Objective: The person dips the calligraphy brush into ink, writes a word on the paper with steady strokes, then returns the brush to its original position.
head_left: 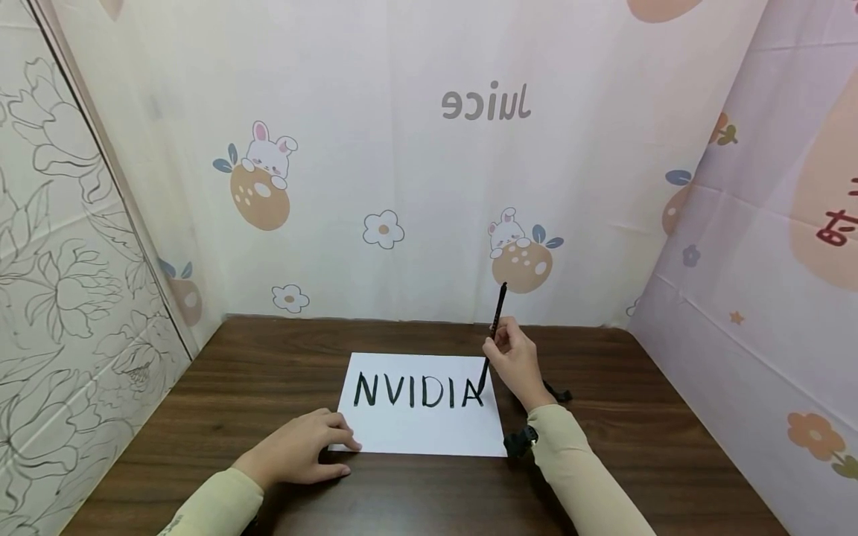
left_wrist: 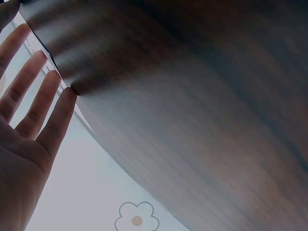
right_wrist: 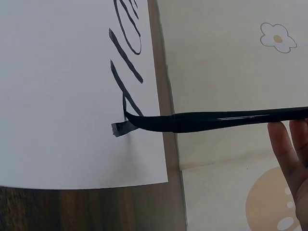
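A sheet of white paper (head_left: 415, 438) lies on the table, with the black painted letters "NVIDIA" (head_left: 412, 392) across its upper half. My right hand (head_left: 519, 365) pinches a slim black calligraphy brush (head_left: 499, 309) around its upper part, the handle leaning up and slightly to the right. In the right wrist view the bent dark bristles (right_wrist: 132, 117) meet the paper on the last A, where a broad wet-looking stroke shows. Over the paper's lower left corner rests my left hand (head_left: 302, 447), fingers spread and loosely extended; its fingertips (left_wrist: 70, 91) also appear in the left wrist view.
The dark wood-grain table (head_left: 429, 499) extends around the sheet. Printed curtains with rabbits, fruit and flowers hang behind it (head_left: 375, 149) and on both sides. A black wrist device (head_left: 520, 442) with a strap sits at the right wrist, close to the paper's lower right corner.
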`<state>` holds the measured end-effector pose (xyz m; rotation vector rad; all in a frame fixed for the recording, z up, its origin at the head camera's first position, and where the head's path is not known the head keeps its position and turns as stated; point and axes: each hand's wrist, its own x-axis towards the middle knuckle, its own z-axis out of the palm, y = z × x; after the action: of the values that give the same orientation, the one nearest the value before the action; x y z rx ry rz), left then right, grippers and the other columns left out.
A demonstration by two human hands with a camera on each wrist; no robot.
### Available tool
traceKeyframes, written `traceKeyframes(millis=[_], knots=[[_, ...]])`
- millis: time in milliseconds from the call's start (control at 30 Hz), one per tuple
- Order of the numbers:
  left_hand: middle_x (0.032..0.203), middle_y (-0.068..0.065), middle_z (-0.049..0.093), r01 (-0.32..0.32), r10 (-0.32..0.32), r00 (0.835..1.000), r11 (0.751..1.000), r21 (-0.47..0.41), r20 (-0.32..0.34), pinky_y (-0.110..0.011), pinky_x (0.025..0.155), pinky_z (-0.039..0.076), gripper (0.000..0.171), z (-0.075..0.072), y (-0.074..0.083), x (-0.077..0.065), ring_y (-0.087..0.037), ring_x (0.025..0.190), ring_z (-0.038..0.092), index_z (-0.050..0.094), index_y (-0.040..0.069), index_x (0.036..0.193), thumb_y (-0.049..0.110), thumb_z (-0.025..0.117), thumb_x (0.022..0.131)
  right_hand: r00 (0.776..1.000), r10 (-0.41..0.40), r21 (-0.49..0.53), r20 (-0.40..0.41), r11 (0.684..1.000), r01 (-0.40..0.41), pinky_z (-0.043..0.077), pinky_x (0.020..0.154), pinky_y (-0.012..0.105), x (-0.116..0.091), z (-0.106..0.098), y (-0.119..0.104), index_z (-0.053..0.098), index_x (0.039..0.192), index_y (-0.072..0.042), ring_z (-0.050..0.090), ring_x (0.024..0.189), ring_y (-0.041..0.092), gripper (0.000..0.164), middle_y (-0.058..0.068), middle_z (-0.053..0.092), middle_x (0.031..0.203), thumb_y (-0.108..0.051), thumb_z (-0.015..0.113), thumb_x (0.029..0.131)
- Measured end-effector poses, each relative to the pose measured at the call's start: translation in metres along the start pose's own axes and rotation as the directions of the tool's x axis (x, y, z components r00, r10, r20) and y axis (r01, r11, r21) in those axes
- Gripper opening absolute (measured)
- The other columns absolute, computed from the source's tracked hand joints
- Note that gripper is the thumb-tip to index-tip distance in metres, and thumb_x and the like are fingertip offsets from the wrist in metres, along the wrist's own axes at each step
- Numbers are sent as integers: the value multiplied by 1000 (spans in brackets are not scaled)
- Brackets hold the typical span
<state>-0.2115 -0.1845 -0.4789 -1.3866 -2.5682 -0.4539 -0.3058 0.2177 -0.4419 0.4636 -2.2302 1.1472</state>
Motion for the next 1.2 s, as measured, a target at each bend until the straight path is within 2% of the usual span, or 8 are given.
traceKeyframes(millis=[333,567,900,1033,1200], knots=[[106,12,61,-8,8,1000,1000,1,-5,-32,82,52,21,-1,0,-1,-10,96,57,76,28,108,37,76,88,998,-24,23,-59,999,25,44,61,26,4,-6,-6,53,101,-10,52,74,18,18,2,54,82,-4,65,89],[106,12,61,-6,6,1000,1000,1,-7,-32,81,52,22,0,-1,-1,-9,95,56,76,28,108,37,77,88,999,-6,37,-47,999,8,44,62,25,6,-8,-10,53,102,-11,52,76,18,18,2,54,84,-4,65,90],[106,13,61,-1,1,1000,1000,4,-8,-32,81,52,22,1,-1,-2,-9,95,56,76,28,108,37,77,87,998,-28,71,-64,997,32,43,63,21,8,-11,-15,57,107,-6,52,76,18,19,1,54,83,-2,67,91],[106,13,61,5,-5,1000,1000,-3,2,-32,81,52,21,0,-1,-2,-8,96,56,75,29,108,37,76,88,998,-25,90,-58,995,30,42,62,20,11,-17,-20,60,112,-8,52,75,18,20,2,55,83,-5,67,94],[106,13,61,6,-6,1000,1000,-2,7,-31,80,52,22,0,0,-1,-8,96,56,75,29,108,37,77,88,998,-40,67,-40,997,42,43,61,21,14,-30,-26,60,114,-10,52,72,17,20,3,56,81,-8,67,95]])
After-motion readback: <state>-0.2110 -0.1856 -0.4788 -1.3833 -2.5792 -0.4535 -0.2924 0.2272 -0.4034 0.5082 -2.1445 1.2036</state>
